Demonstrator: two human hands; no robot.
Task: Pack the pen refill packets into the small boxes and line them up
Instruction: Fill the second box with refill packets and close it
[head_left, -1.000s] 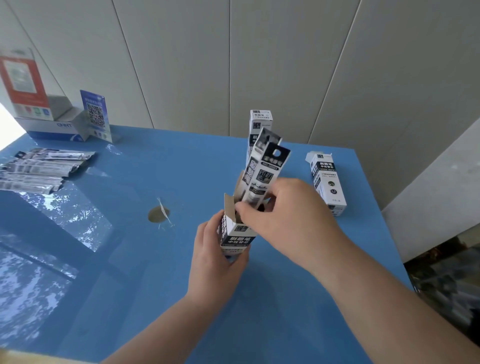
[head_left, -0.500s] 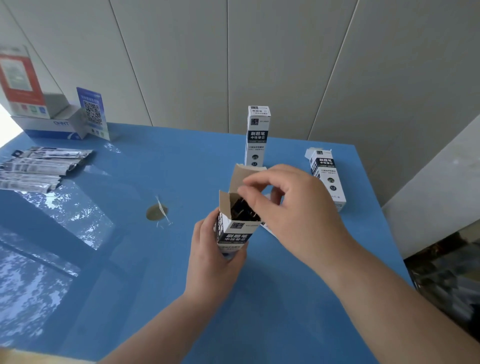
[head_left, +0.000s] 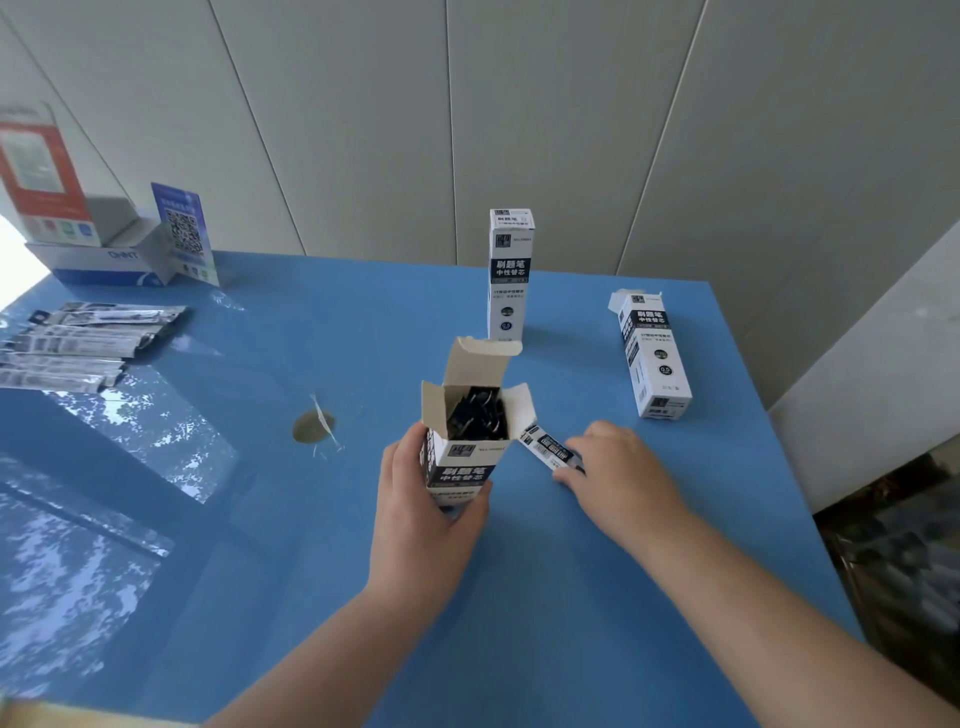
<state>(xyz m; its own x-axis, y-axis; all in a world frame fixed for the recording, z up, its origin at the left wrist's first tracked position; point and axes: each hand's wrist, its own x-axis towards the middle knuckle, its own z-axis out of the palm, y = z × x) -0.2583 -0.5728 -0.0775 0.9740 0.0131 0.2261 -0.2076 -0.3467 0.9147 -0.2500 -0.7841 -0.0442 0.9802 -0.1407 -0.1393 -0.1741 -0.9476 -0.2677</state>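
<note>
- Our left hand (head_left: 423, 499) grips the open box (head_left: 467, 441) upright above the blue counter (head_left: 597, 597), flaps up, dark refill packets showing inside.
- Our right hand (head_left: 618, 467) rests on a loose packet (head_left: 550, 448) lying on the counter just right of the box, fingers curled over its end.
- A closed box (head_left: 509, 275) stands upright behind; another box (head_left: 654, 358) lies to the right.
- More packets (head_left: 78, 343) are piled far left, near a display carton (head_left: 104, 249).

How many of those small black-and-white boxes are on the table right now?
3: an open box held upright by the left hand, a closed box standing behind it, and a third box lying at the right.
</note>
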